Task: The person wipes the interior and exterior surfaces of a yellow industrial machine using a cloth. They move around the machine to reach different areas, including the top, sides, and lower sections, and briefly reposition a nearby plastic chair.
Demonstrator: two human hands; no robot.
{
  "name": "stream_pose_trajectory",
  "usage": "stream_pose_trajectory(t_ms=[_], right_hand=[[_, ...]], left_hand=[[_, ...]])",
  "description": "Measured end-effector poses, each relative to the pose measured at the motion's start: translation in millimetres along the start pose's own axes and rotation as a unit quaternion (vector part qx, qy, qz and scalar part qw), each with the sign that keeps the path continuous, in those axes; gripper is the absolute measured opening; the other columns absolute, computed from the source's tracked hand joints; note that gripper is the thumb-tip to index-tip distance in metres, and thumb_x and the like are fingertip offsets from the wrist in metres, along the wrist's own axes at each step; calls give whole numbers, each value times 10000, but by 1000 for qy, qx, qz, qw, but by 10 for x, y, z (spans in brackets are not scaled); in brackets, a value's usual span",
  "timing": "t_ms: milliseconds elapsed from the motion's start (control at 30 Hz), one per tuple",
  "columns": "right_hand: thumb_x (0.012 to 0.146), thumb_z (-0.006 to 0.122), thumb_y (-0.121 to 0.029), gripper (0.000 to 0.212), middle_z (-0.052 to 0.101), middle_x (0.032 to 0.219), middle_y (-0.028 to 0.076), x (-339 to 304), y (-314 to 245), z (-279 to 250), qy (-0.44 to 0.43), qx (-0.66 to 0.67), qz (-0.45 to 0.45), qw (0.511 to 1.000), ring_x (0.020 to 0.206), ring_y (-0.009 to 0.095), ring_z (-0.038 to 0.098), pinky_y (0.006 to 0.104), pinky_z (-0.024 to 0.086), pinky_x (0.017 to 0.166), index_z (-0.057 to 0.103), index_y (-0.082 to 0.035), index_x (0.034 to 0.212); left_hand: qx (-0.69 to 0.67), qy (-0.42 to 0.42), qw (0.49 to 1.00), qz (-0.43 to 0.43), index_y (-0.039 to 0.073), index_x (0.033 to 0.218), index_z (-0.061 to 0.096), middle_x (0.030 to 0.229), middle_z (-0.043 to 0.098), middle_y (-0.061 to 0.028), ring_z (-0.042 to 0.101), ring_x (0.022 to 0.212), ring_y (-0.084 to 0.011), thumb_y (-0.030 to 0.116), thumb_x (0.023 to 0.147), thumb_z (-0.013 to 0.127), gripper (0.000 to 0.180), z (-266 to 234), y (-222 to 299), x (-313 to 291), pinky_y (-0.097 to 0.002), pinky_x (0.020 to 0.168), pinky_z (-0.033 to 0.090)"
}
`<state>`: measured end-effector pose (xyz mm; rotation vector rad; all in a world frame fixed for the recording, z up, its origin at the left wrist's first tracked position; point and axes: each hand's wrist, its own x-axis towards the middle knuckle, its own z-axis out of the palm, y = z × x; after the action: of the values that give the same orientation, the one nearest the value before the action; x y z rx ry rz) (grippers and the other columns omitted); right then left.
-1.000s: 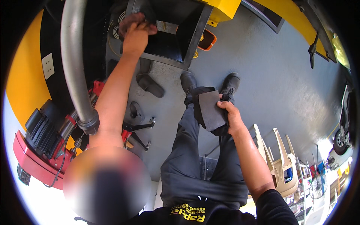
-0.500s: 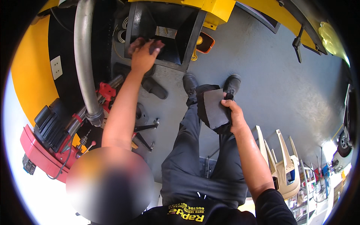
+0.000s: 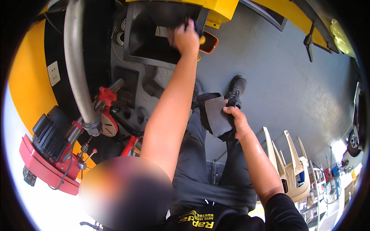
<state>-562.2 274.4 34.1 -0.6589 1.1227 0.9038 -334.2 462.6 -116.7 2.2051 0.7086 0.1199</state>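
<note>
My left hand (image 3: 187,37) is over the right inner wall of a black metal hopper (image 3: 148,60) with sloping sides and a small rectangular opening at the bottom. Its fingers are blurred but curled round a dark reddish rag (image 3: 171,36), of which only a little shows. Lower down, in front of my legs, my right hand (image 3: 237,120) grips a rough-edged grey sheet (image 3: 219,114), like sandpaper, backed by a bunched black cloth (image 3: 204,111). My thumb presses on the sheet's right edge.
A red drill press (image 3: 58,161) and a thick grey pipe (image 3: 77,65) stand at the left. Beside the hopper, an orange tray (image 3: 212,47) sits on the grey floor. Beige plastic chairs (image 3: 295,173) are at the lower right. Yellow machine parts (image 3: 221,13) lie along the far edge.
My left hand has swept from the hopper's left near side across to its right wall. My right hand, with the sheet and cloth, has stayed nearly in place. The view has shifted slightly.
</note>
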Motion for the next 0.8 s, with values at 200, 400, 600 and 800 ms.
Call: stream_pose_trajectory(t_ms=[200, 400, 600, 800], right_hand=[[900, 698, -200, 399, 649, 1139, 95, -68, -29, 41, 43, -7, 1, 999, 1027, 231, 653, 391, 539, 926, 599, -123, 1279], [898, 694, -193, 406, 652, 1133, 99, -197, -111, 197, 36, -11, -15, 999, 1027, 229, 654, 390, 542, 920, 595, -103, 1280], [893, 705, -211, 438, 643, 1153, 102, -125, 23, 102, 38, -9, -16, 999, 1043, 236, 645, 385, 538, 919, 579, -100, 1297], [891, 736, -236, 474, 641, 1164, 98, -67, 166, -59, 67, -6, -8, 998, 1073, 232, 635, 388, 518, 954, 584, -103, 1319]], left_hand=[[60, -84, 993, 62, 145, 1390, 674, 1480, 585, -158, 459, 1445, -374, 364, 1057, 455, 455, -51, 113, -222, -528, 1151, 421], [93, -144, 973, 153, 139, 1434, 637, 1445, 594, -144, 592, 1272, -442, 337, 1071, 496, 437, -585, -449, -514, -503, 1094, 475], [272, -5, 899, 343, 66, 1410, 621, 1265, 702, -131, 663, 1100, -351, 301, 1080, 504, 421, -67, -70, -159, -500, 1000, 499], [274, -76, 934, 217, 93, 1573, 450, 1281, 706, -152, 652, 1162, -366, 449, 1079, 509, 611, 37, 321, -110, -476, 1025, 488]])
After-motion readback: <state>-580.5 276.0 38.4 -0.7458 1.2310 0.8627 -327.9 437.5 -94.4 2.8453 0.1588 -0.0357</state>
